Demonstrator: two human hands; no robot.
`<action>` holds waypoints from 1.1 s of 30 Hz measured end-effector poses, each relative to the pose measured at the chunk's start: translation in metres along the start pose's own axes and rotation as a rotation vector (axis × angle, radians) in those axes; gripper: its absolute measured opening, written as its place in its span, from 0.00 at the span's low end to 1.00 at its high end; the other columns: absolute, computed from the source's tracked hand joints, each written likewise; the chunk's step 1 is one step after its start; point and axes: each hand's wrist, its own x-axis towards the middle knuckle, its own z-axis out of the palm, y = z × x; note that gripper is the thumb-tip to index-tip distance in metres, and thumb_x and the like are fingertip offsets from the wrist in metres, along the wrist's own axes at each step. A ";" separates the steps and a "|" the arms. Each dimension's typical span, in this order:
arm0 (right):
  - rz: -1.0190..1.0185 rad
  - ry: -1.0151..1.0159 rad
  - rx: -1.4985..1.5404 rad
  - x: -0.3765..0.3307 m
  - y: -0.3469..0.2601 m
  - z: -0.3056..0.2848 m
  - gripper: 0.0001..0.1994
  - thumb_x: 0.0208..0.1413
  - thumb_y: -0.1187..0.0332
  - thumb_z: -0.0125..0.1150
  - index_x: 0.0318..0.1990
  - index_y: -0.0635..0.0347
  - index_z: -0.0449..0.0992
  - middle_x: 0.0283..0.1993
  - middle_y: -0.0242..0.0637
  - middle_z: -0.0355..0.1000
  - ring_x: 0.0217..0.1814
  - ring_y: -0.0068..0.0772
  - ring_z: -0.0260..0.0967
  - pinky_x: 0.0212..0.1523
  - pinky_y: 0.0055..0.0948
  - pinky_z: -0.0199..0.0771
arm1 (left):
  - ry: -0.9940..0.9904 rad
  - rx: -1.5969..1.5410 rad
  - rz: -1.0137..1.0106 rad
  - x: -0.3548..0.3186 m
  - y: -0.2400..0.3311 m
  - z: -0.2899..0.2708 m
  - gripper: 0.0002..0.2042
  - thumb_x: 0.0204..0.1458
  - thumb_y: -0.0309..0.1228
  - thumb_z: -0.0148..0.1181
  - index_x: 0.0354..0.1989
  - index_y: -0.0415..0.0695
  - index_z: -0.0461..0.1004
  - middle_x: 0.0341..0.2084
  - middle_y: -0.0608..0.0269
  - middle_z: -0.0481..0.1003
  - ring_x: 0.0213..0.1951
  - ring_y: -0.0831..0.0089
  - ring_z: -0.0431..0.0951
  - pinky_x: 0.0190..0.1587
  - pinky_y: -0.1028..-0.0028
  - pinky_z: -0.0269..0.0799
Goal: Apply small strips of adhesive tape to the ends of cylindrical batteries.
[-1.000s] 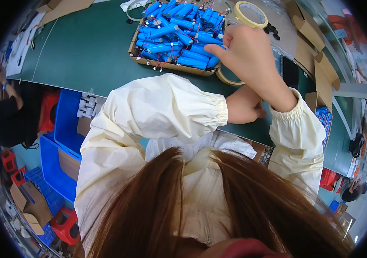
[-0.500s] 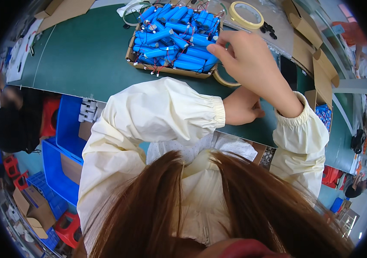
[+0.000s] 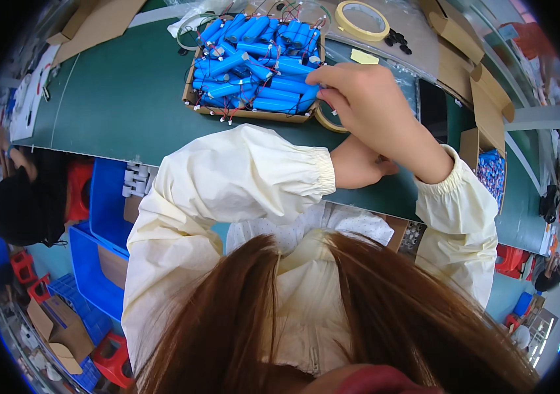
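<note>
My right hand (image 3: 377, 111) reaches over the right edge of a cardboard box (image 3: 253, 115). Its thumb and forefinger are pinched together beside the blue cylindrical battery packs (image 3: 247, 62) that fill the box. Whatever lies in the pinch is too small or hidden to make out. Thin red and black wires with white plugs come off the packs. Crossing under my right wrist, my left hand (image 3: 358, 165) is low over the green tabletop with curled fingers, partly covered, and anything in them is hidden. A roll of tape (image 3: 330, 120) lies beneath my right hand, against the box.
A wide yellowish tape roll (image 3: 362, 21), small black parts (image 3: 398, 41) and a yellow paper slip (image 3: 364, 57) lie beyond my right hand. To the right are a black phone-like slab (image 3: 432, 108) and an open carton (image 3: 483, 148) of small coloured pieces. Blue bins (image 3: 99, 262) stand at lower left.
My right hand has come slightly lower and its thumb and forefinger have drawn closer together. The yellow slip has come into sight behind it. The whole view has shifted a little.
</note>
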 end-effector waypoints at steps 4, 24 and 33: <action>0.011 -0.025 -0.054 0.003 0.004 -0.007 0.09 0.40 0.75 0.56 0.33 0.61 0.74 0.29 0.45 0.71 0.29 0.47 0.69 0.31 0.35 0.69 | -0.093 -0.083 -0.104 0.002 0.003 0.001 0.12 0.41 0.24 0.56 0.36 0.35 0.70 0.30 0.49 0.72 0.34 0.57 0.73 0.38 0.65 0.66; -0.126 0.062 -0.222 -0.014 0.005 -0.013 0.13 0.40 0.71 0.54 0.38 0.53 0.70 0.24 0.42 0.68 0.23 0.41 0.70 0.19 0.33 0.66 | -0.204 -0.178 -0.435 0.003 0.015 -0.015 0.09 0.45 0.20 0.55 0.36 0.36 0.72 0.29 0.62 0.74 0.31 0.74 0.73 0.35 0.75 0.68; -0.080 -0.003 -0.184 -0.028 0.004 -0.015 0.16 0.41 0.72 0.53 0.42 0.50 0.72 0.25 0.42 0.69 0.25 0.41 0.70 0.22 0.35 0.66 | -0.151 -0.082 -0.322 0.002 0.006 -0.016 0.14 0.45 0.22 0.59 0.42 0.39 0.70 0.36 0.63 0.73 0.39 0.74 0.72 0.42 0.75 0.67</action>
